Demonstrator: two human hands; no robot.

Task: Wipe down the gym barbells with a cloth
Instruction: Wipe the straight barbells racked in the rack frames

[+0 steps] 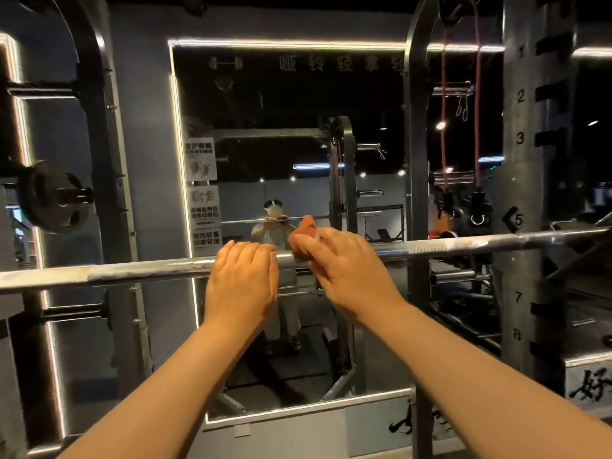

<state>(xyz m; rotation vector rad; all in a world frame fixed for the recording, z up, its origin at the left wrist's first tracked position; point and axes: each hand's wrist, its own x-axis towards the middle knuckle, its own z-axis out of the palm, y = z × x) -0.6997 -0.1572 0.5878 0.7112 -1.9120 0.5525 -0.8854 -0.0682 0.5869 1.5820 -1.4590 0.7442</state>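
A long steel barbell [142,271] lies across the rack at chest height, running from the left edge to the right edge. My left hand [241,279] rests over the bar near its middle, fingers hooked over the top. Just to its right, my right hand [344,270] grips an orange cloth [306,228] bunched around the bar. Part of the cloth sticks up above my fingers; the rest is hidden under the hand.
A lit-edged wall mirror [291,154] faces me behind the bar and reflects a person and the rack. Rack uprights stand at left [102,160] and right [523,180], the right one numbered. A weight plate [53,197] hangs at left; red bands [477,104] hang at upper right.
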